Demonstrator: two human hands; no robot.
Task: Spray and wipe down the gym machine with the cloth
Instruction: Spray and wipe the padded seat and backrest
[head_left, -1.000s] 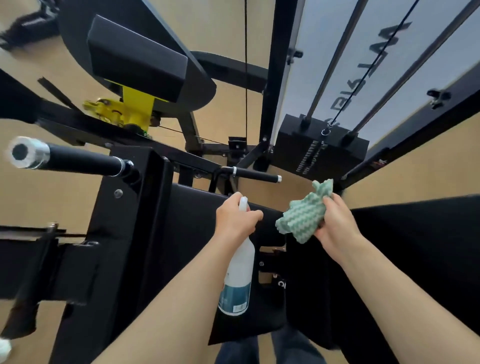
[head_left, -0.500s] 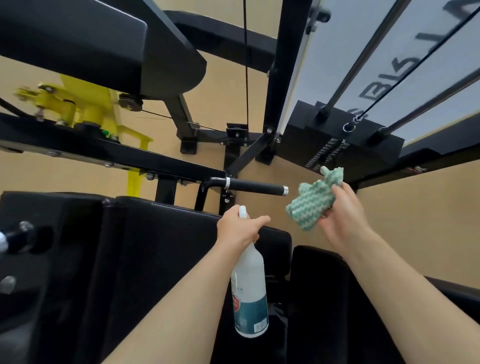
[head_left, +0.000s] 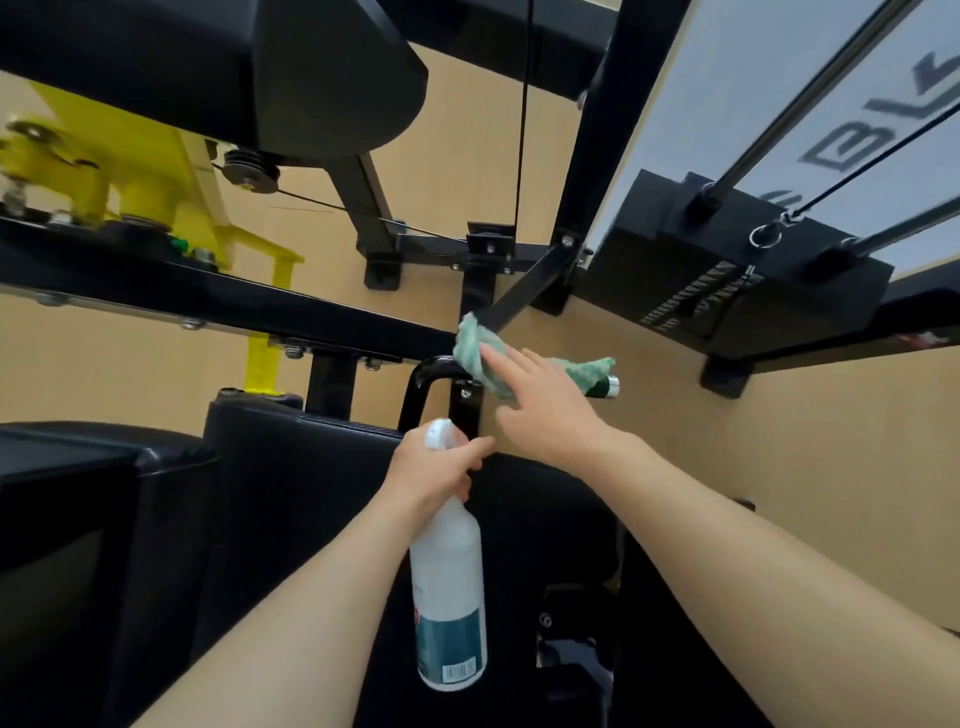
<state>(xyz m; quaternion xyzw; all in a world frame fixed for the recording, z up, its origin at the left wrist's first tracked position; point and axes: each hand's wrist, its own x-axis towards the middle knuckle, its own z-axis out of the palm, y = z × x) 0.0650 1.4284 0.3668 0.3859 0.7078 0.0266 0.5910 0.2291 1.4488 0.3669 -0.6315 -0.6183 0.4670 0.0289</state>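
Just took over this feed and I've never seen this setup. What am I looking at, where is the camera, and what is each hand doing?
The single view comes from a camera worn on the person's head, looking forward and down past both arms. The black frame, pads and weight stack belong to a gym machine. The left hand grips a white spray bottle by its neck, hanging upright. The right hand presses a green cloth over the machine's handle bar, fingers fairly straight. Only the bar's chrome tip shows past the cloth.

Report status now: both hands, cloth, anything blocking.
Left hand grips spray bottle. Right hand presses cloth on handle. Nothing blocking.
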